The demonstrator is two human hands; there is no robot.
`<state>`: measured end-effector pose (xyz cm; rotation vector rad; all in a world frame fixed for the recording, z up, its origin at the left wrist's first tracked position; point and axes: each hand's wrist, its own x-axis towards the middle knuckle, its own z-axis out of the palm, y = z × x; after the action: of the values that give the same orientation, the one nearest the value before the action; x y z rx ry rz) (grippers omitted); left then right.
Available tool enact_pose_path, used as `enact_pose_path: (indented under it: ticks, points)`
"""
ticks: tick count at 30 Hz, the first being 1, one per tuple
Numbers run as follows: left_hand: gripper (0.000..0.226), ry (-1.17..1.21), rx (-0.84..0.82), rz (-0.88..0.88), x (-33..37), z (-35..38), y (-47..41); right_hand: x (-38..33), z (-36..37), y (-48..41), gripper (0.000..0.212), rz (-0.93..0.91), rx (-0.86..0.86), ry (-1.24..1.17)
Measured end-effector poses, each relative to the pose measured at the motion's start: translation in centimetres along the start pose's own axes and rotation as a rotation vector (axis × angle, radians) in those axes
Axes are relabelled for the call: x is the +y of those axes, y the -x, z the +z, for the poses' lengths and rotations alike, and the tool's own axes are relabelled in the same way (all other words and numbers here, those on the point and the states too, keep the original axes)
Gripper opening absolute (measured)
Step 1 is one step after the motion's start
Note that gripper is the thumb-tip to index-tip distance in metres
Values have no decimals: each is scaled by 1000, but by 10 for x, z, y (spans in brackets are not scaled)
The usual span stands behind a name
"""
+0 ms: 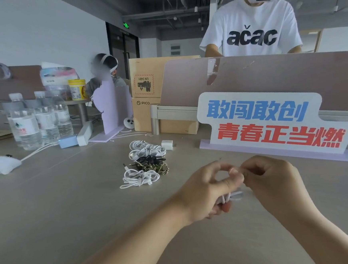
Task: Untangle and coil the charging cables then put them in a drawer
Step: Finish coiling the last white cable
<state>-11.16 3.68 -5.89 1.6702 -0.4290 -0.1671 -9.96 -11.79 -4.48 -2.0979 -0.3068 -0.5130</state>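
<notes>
Left hand and right hand pinched one white cable, apparently mid-coil; finished bundles lay farther left, not yet in a drawer.

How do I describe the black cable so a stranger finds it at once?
Find the sign with blue and red characters; left of it, coiled cables lie in a row. The black cable lies mid-row, the only black one, between a white coil and a braided coil.
</notes>
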Motion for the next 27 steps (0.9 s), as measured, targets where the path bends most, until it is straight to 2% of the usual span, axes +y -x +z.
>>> enact_pose_path:
  ticks: [3, 5, 8, 10, 12, 15, 17, 21, 23, 27]
  points:
    - [25, 37, -12, 17, 3, 3, 2, 3, 4, -2, 25, 57, -92, 8]
    - [29, 74, 29, 41, 4, 4, 1, 7, 8, -2, 28, 80, -153, 45]
    - [35, 71, 268, 10, 3, -6, -9, 12, 15, 1, 35, 74, -217, 170]
    - [36, -32, 433, -84, -3, -17, -15, 14, 21, 6, 31, 59, -265, 266]
    - [38, -114, 460, -212, -9, -24, -19, 16, 25, 9, 30, 54, -275, 317]
    - [26, 145, 371, -289, -9, -26, -20, 16, 26, 10, 32, 74, -277, 323]
    - [33, 378, 283, -311, -4, -27, -21, 14, 25, 11, 28, 90, -284, 311]
    - [28, 779, 169, -351, 5, -26, -16, 7, 30, 17, 24, 67, -386, 355]
    - [25, 893, 202, -351, 4, -32, -16, 2, 33, 17, 27, 65, -395, 363]
    - [30, 919, 379, -342, -1, -49, -19, 2, 36, 13, 27, 19, -316, 298]
